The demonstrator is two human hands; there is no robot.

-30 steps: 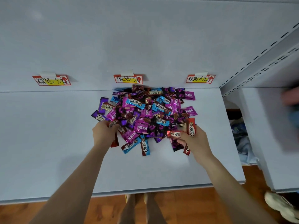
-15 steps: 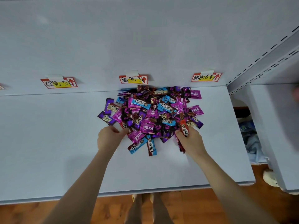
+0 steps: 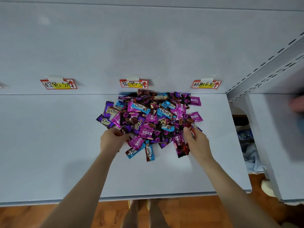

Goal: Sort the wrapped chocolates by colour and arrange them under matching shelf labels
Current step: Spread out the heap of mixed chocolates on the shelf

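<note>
**Wrapped chocolates (image 3: 151, 119): light, slick pieces in one mixed heap**

Pink, purple, blue and red in glossy film, they lie piled on the pale blue shelf board (image 3: 49, 145), at 12 o'clock against the back wall, under the middle paper label (image 3: 133, 83). The left hand (image 3: 111, 140), at the heap's 7 o'clock, pinches a small red-wrapped piece (image 3: 121, 132). The right hand (image 3: 197, 142), at 4 o'clock, curls round a red-wrapped bar (image 3: 191, 131). They are probably light, slippery and crinkly, so pinch each across its flat middle or by a crimped end.

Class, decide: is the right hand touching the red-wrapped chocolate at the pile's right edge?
Touching. The head view shows the right hand pinching the red-wrapped chocolate.
</note>
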